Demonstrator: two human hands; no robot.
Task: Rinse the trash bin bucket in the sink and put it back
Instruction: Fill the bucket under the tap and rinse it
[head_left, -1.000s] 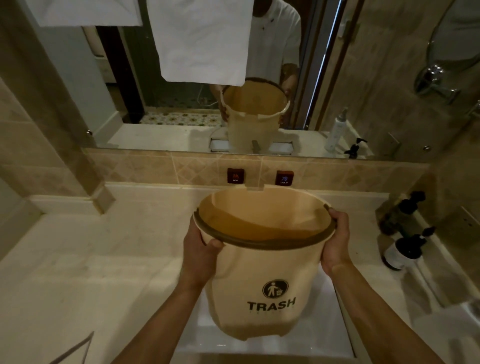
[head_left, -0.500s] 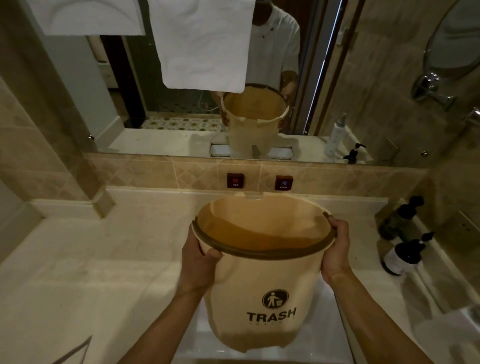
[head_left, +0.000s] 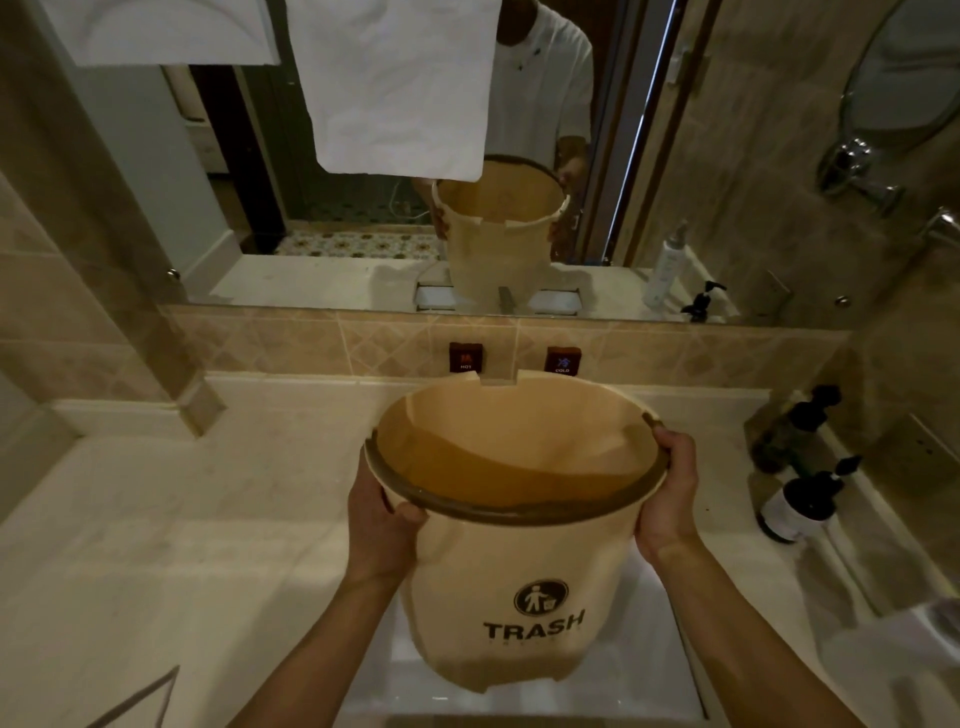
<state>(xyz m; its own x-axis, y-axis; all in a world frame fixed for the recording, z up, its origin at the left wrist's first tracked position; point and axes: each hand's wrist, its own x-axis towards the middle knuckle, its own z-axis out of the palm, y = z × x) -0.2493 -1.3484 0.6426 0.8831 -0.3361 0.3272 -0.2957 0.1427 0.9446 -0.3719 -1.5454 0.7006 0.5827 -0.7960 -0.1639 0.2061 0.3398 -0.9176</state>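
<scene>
- The beige trash bin bucket, printed TRASH, is held above the white sink, its mouth tipped toward twelve o'clock.
- The left hand grips the rim at nine o'clock.
- The right hand grips the rim at three o'clock.
- Two dark pump bottles stand on the counter at three o'clock.
- The mirror at twelve o'clock reflects the bucket.

Trash bin bucket: beige plastic, dark brown rim band, black "TRASH" print and pictogram on front. Upright, slightly tilted, raised above the white sink. Brownish water inside.
</scene>
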